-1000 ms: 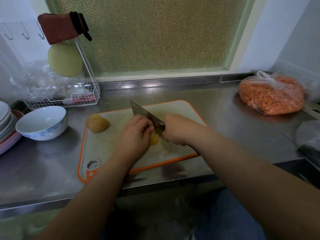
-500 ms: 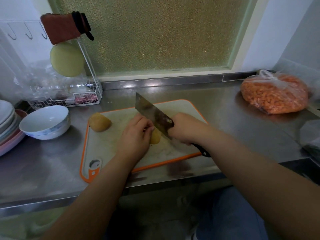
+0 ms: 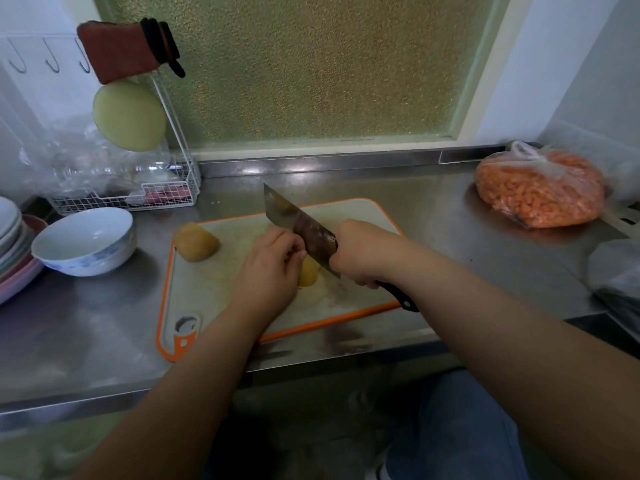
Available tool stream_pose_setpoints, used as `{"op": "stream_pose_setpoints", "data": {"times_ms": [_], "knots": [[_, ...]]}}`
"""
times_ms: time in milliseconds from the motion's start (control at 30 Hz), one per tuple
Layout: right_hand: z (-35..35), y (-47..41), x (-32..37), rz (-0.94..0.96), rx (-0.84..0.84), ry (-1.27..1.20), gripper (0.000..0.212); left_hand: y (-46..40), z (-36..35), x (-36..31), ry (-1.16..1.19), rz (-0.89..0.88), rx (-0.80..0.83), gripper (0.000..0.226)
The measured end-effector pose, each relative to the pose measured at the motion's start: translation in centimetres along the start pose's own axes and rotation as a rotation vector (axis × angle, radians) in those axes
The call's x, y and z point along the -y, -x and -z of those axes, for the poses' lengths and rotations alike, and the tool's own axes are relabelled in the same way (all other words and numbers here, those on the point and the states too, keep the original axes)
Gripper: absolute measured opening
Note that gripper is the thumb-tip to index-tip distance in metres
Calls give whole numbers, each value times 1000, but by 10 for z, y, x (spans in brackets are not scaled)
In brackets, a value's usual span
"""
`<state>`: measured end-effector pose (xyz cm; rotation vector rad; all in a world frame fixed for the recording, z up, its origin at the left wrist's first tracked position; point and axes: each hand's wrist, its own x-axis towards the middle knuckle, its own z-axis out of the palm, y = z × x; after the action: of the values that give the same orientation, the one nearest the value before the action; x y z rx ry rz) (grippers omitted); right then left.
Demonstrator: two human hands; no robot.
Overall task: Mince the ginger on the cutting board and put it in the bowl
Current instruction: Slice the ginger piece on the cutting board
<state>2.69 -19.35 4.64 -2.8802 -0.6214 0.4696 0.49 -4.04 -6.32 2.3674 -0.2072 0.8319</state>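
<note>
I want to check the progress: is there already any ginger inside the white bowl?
No, the white bowl shows only its bare inside, while both ginger pieces lie on the cutting board.

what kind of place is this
Most likely a home kitchen: a stainless steel counter carries a cutting board, a stack of plates sits beside a bowl, and a wire rack stands by the window.

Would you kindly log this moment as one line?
stage: slicing | left hand: holds ginger | right hand: grips cleaver | bowl: empty
</note>
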Motion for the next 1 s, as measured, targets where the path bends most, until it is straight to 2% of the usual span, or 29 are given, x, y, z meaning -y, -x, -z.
{"op": "stream_pose_setpoints", "data": {"times_ms": [133,233,367,467,633,767,1000], "knots": [[0,0,5,19,-17,59,17,0,-1,1,-10,12,-5,10],[-4,-1,11,30,-31,91,32,0,-1,1,-3,11,-4,10],[-7,-1,17,78,28,165,15,0,-1,1,0,6,3,9],[-13,2,19,69,69,168,15,-1,-1,1,-1,10,8,9],[-23,-18,-1,-3,81,-58,13,2,0,0,5,40,-29,8],[-17,-11,-13,9,23,-249,31,3,1,-1,14,69,-42,9],[-13,-2,-6,39,-79,-128,26,2,0,0,-4,75,-43,9]]}}
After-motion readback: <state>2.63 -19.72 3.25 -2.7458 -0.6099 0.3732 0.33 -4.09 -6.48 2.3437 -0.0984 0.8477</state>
